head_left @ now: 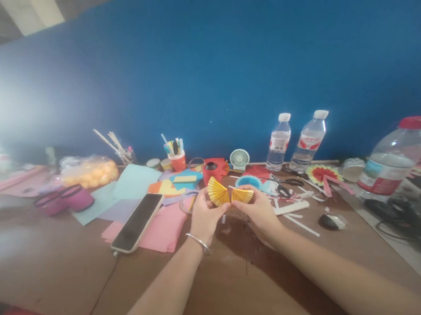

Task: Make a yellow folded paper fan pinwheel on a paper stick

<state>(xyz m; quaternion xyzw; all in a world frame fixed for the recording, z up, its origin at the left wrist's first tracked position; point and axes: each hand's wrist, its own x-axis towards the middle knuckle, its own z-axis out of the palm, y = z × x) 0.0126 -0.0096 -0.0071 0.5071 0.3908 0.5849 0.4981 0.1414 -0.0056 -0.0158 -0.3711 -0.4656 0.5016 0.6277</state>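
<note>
Between my two hands is a yellow pleated paper fan [218,193], spread into two wedges that come close together at the middle. My left hand [205,215], with a silver bangle at the wrist, pinches the larger left wedge near its lower point. The smaller right wedge is pinched by my right hand [256,213]. Whether the two wedges are joined is hidden by the fingertips. Just beyond the hands lie a blue pleated paper ring [249,182] and a red object with a black top [211,170].
A phone [138,222] lies on pink paper [165,231] at left. Scissors [283,191], white paper strips [302,225] and a computer mouse [332,222] are to the right. Behind stand a pen cup [178,162], a small fan [240,159] and water bottles [278,143]. A large bottle [391,163] stands far right.
</note>
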